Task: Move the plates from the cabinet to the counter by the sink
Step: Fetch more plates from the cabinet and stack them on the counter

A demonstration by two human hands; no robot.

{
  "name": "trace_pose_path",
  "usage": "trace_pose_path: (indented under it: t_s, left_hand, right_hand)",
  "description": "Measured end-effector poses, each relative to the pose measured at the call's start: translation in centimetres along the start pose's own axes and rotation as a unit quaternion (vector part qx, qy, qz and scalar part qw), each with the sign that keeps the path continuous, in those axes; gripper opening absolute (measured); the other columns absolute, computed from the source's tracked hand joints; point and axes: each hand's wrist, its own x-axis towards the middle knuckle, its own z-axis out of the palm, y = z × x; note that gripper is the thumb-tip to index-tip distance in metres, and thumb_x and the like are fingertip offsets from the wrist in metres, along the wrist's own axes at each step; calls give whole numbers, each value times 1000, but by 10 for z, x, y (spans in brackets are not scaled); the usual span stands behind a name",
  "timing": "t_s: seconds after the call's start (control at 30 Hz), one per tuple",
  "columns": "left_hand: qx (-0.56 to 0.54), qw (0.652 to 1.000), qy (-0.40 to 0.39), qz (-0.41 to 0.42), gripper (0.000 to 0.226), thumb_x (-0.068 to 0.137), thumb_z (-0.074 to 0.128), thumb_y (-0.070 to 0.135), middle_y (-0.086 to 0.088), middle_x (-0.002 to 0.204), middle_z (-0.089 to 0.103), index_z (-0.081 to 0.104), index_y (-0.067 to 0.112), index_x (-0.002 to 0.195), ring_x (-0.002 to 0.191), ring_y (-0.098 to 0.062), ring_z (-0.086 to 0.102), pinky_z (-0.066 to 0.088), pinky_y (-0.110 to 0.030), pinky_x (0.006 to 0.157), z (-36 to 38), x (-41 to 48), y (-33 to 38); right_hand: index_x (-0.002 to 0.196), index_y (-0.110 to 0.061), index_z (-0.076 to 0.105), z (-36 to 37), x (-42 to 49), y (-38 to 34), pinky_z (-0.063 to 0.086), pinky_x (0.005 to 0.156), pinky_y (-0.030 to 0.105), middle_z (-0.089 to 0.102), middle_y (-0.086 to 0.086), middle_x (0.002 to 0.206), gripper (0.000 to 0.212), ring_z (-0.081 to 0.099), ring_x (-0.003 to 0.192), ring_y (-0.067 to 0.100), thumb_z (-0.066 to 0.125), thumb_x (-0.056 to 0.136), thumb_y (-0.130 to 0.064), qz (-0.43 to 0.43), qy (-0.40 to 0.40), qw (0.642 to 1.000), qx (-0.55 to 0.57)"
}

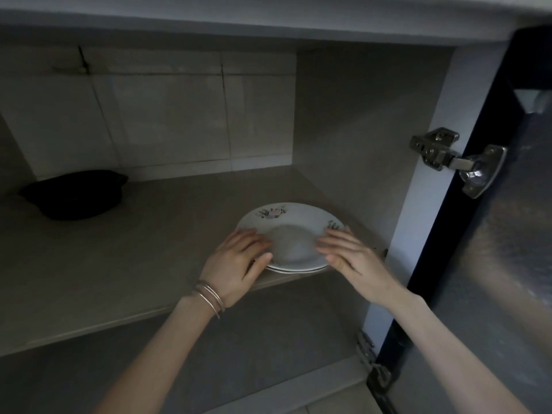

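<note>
Resting on stacked white floral-rimmed plates (294, 218), left hand (236, 259), right hand (351, 258), grips spread flat

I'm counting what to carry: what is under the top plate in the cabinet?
The white rim of a second plate shows beneath the top plate at its near edge. The rest is covered, so any further plates beneath cannot be seen.

white floral-rimmed plates (294, 222), stacked flat, cabinet shelf (119, 264) front-right
</note>
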Motion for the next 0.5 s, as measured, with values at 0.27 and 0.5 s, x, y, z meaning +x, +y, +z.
trace_pose_path:
  t_s: [0.27,0.5]
  left_hand:
    - [-185,958,-41,-215,63,84,62,17,-6,151,24,32,11,139,135,-19,30,22,-13,95,-6,29,4]
    - [-427,857,38,-286,55,72,64,-14,0,102,57,45,19,112,92,-13,52,40,0,62,1,43,4]
  right_hand:
    - [141,-16,34,-5,34,-1,10,98,12,11,3,155,64,8,142,12,64,85,-23,241,-49,961,125]
    - [129,-14,46,3,46,8,44,91,27,62,-1,119,64,59,107,15,74,72,-3,301,14,903,307]
